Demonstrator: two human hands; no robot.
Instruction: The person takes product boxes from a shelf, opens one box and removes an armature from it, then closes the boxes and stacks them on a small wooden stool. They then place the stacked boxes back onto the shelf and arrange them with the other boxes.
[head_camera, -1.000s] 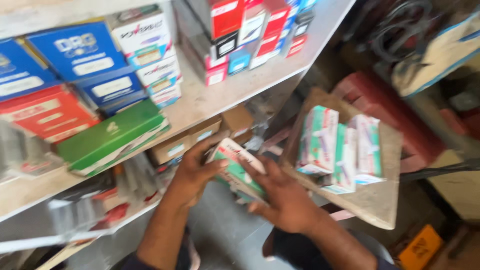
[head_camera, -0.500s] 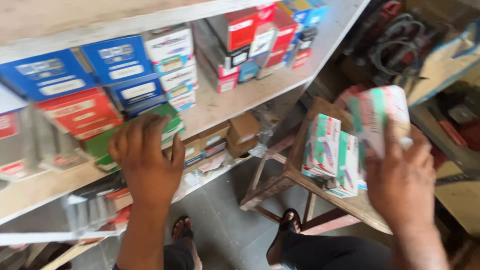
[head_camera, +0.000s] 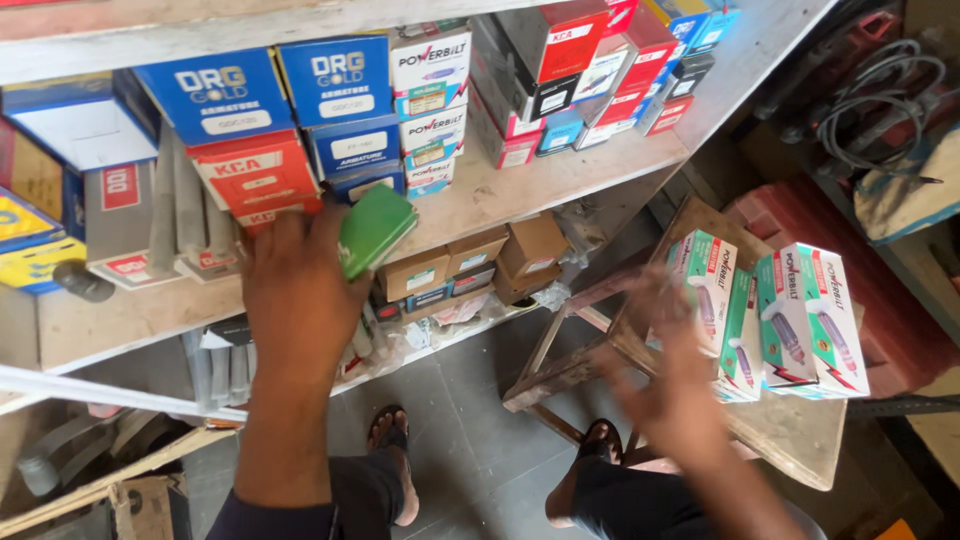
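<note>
left hand (head_camera: 300, 290): fingers closed round green box (head_camera: 375, 230), at shelf (head_camera: 520, 185) edge below red and blue boxes | right hand (head_camera: 672, 375): blurred, fingers spread, empty, just beside white-green boxes (head_camera: 765, 310) on wooden stool (head_camera: 790, 435)

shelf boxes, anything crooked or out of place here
The green box under the left hand sits tilted on the wooden shelf, one corner raised, while the blue boxes beside it are stacked square. A white box at far left gapes open. The right hand is blurred by the stool.
</note>
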